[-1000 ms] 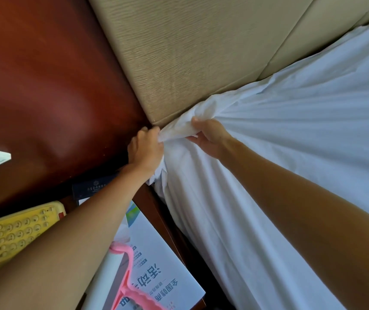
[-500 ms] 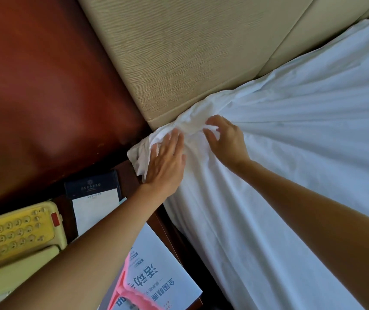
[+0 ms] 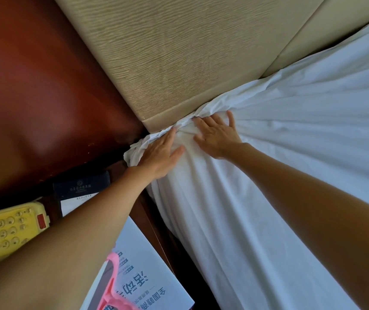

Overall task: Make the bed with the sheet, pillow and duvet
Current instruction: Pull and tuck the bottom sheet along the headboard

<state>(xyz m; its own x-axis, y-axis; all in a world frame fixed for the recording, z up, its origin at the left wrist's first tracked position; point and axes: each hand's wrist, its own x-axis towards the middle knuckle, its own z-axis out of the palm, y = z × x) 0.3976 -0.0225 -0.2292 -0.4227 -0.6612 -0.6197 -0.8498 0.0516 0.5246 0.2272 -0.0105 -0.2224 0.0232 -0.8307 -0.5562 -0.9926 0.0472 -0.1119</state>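
2 flat hands, left hand (image 3: pixel 160 154), right hand (image 3: pixel 218 136), pressing sheet (image 3: pixel 291 175) corner

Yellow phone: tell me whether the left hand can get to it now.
Probably yes. The left hand lies flat on the sheet, holding nothing, and the yellow phone sits uncovered beside that forearm.

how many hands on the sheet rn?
2. The left hand lies flat on the bunched corner of the sheet at the headboard's end. The right hand lies flat beside it, further onto the bed. No others show.
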